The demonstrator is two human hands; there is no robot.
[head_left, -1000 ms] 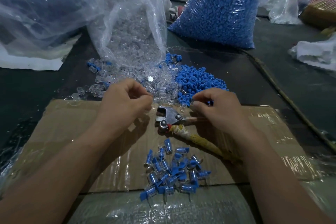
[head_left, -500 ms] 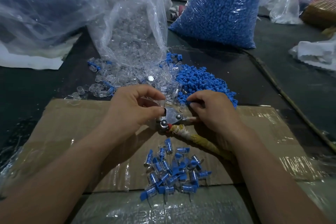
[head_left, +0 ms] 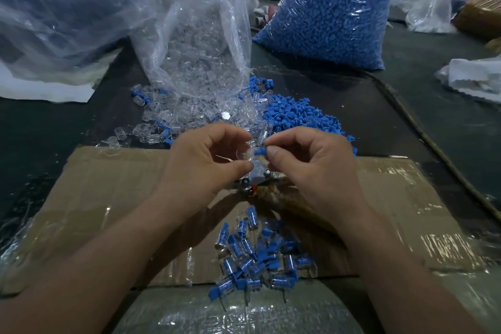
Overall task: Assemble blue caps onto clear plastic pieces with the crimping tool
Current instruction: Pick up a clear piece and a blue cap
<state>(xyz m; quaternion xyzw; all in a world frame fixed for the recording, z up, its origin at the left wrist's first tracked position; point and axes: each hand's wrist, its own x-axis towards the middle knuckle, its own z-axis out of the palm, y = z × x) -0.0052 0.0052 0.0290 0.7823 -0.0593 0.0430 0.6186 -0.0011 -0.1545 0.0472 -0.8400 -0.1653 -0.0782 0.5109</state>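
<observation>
Centrally: one small blue plastic cap (head_left: 260,151), pinched between thumb and forefinger of the right hand (head_left: 311,171) and aimed at one small clear plastic piece (head_left: 245,156), pinched the same way by the left hand (head_left: 206,168). Both parts are held in the air just above the tool. They are touching or nearly so; whether the cap is seated cannot be told. The other fingers (head_left: 287,141) of both hands are loosely curled.

Directly beneath: one grey metal crimping tool (head_left: 257,180), untouched and partly hidden by the hands, lying on a flat brown cardboard sheet (head_left: 108,198) covered with clear tape.

Nearer the person: one modest heap of finished blue-and-clear assemblies (head_left: 254,260).

Beyond the hands: a loose pile of blue caps (head_left: 301,119) and a scatter of clear pieces (head_left: 189,116) spilling from an open clear plastic bag (head_left: 200,43). A full bag of blue caps (head_left: 330,8) stands behind them on the dark worktop (head_left: 40,130).

Progress, as judged: this unit is fitted by hand at most and not yet crimped. The stock of parts far outweighs the finished heap, so most of the job remains.
</observation>
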